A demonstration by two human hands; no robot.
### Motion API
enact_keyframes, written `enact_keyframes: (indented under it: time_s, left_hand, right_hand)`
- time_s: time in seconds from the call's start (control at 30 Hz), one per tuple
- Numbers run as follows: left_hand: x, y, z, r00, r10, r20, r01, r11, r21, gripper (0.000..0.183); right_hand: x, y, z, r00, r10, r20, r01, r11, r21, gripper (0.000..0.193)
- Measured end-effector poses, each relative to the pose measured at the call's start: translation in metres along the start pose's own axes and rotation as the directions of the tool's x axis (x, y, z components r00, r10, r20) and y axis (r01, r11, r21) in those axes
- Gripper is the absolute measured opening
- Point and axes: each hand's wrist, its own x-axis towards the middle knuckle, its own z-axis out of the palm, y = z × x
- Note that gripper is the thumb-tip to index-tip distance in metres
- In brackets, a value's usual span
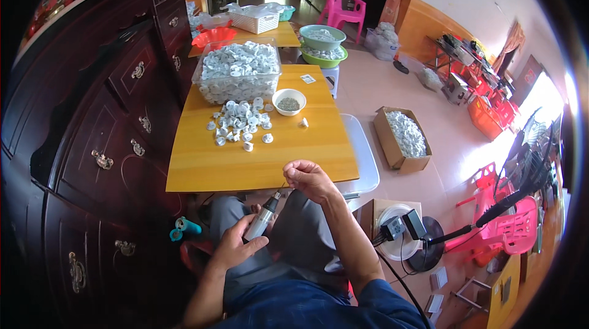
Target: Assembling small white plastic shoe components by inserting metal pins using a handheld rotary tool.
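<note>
My left hand [239,244] is wrapped round an electric screwdriver [260,221] with a silver-grey body and black nose, held tilted over my lap with its tip up. Just above that tip, my right hand [310,182] is closed in a pinch; what its fingertips hold is too small to make out. On the wooden table [245,166] ahead lies a loose pile of small white plastic parts [240,122]. One white part [304,122] stands apart, near a white bowl [289,93] of tiny metal pieces, which look like screws.
Behind the pile stands a clear bin [239,74] heaped with white parts. Right of the table are a cardboard box [402,139] of white parts and a fan [491,212]. Dark drawers [101,160] line the left. A teal flask-like thing [186,228] sits low left.
</note>
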Motion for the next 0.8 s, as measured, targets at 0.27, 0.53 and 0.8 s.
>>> enact_keyframes:
  time_s: [0.27, 0.53, 0.8]
  left_hand:
    - [-0.001, -0.002, -0.005, 0.996, -0.088, -0.023, 0.087, 0.995, -0.039, 0.061]
    - [-0.001, -0.005, -0.008, 0.993, -0.114, -0.032, 0.111, 0.991, -0.081, 0.062]
    - [-0.001, -0.006, -0.011, 0.991, -0.132, -0.023, 0.130, 0.989, -0.065, 0.062]
  right_hand:
    - [0.005, -0.008, 0.012, 0.994, 0.048, 0.097, -0.041, 0.997, -0.069, 0.014]
    - [0.014, 0.000, 0.003, 0.996, 0.050, 0.071, -0.043, 0.994, -0.103, 0.013]
    - [0.017, 0.002, -0.007, 0.984, 0.095, 0.148, -0.072, 0.986, -0.148, 0.011]
